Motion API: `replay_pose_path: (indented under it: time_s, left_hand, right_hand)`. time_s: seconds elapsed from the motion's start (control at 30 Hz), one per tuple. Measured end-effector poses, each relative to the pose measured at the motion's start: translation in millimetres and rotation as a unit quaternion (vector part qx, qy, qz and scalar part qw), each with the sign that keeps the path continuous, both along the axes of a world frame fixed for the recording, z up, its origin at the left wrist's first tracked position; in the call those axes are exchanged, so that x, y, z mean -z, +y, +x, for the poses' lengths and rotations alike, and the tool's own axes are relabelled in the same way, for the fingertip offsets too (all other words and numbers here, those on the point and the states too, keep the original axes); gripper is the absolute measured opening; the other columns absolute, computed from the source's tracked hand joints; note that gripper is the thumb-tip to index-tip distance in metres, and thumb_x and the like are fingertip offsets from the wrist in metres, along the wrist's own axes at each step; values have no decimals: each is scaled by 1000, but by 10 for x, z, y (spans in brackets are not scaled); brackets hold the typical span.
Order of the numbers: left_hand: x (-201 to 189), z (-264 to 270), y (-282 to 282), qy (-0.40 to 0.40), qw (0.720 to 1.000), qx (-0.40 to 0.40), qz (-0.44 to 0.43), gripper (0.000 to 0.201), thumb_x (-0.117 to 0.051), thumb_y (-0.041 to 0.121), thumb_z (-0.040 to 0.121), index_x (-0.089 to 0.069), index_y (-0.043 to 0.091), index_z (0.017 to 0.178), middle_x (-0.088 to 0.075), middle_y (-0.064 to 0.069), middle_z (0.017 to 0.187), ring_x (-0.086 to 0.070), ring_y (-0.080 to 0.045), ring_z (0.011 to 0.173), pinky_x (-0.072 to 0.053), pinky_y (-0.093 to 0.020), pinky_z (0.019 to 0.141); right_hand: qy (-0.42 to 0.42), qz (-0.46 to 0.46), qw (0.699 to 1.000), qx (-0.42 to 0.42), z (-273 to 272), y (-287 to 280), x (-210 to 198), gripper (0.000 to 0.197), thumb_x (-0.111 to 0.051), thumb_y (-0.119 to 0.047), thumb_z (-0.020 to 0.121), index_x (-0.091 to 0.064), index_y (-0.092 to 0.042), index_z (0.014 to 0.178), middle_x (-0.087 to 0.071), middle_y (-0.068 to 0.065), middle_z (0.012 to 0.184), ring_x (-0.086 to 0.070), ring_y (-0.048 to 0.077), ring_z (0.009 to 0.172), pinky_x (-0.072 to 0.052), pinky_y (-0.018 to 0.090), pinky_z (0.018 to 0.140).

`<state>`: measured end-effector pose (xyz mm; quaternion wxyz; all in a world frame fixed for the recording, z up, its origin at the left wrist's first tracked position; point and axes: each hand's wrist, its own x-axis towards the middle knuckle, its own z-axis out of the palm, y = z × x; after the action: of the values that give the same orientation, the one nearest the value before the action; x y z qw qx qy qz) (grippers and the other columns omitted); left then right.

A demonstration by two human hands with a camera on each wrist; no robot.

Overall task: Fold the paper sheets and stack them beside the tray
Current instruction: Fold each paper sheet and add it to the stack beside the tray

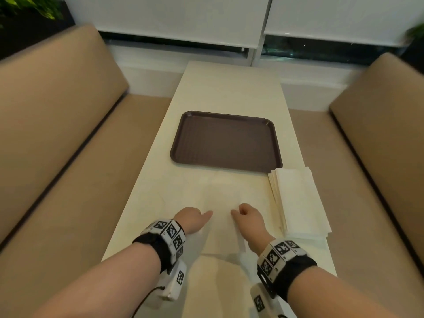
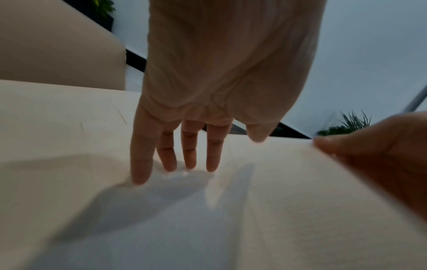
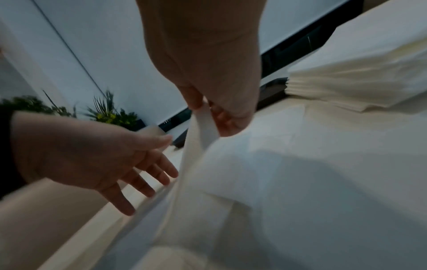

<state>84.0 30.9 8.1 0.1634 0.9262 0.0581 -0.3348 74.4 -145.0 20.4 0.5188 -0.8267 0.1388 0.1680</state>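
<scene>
While right hand (image 3: pixel 208 76) pinches sheet (image 1: pixel 226 203) | left fingers (image 2: pixel 189 149) spread | tray (image 1: pixel 226 141), stack (image 1: pixel 300 200) beyond

head: looks forward and down along the bench (image 1: pixel 229 88), from above both wrists.
left wrist: very near, facing along its fingers (image 2: pixel 189 146).
right wrist: equally near.
shared: the paper sheet (image 3: pixel 300 182) between the hands.

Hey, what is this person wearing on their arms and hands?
Both forearms are bare, with no sleeves, and the left hand and right hand wear no gloves. Each wrist carries a black strap topped by a band of white squares printed with black-and-white coded markers. A white camera unit hangs under each wrist, also marked, and a thin black cable loops from the left one.
</scene>
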Motion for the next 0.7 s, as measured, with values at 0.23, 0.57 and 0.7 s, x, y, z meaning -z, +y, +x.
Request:
replay_pose_path:
  time_s: [0.23,0.57,0.7]
  left_hand:
    - [-583,-23,-178,12,837,-278,-471,73,-28,74,85,-57,20,126,-59,1,129,-53,-18,118,-40,-41,105]
    - [-931,5,-783,20,675,-267,-687,43,-58,44,89,-65,11,116,-61,-12,111,-56,-24,96,-47,-36,85]
    - [-988,70,-945,-29,671,-288,-683,22,-54,13,94,-60,7,114,-68,-8,101,-63,-20,83,-51,-35,76]
  right_hand:
    - [-43,338,940,-10,-29,-303,-883,16,-51,-12,94,-60,-1,101,-69,12,92,-65,26,84,-53,41,77]
    - [-115,296,948,7,-53,-859,-1115,10,-55,-13,94,-61,-5,94,-68,5,93,-62,21,89,-51,34,79]
    - [-157,204,966,0,-129,-992,-1003,9,-56,-13,94,-65,-11,94,-68,-7,98,-61,12,91,-47,19,73]
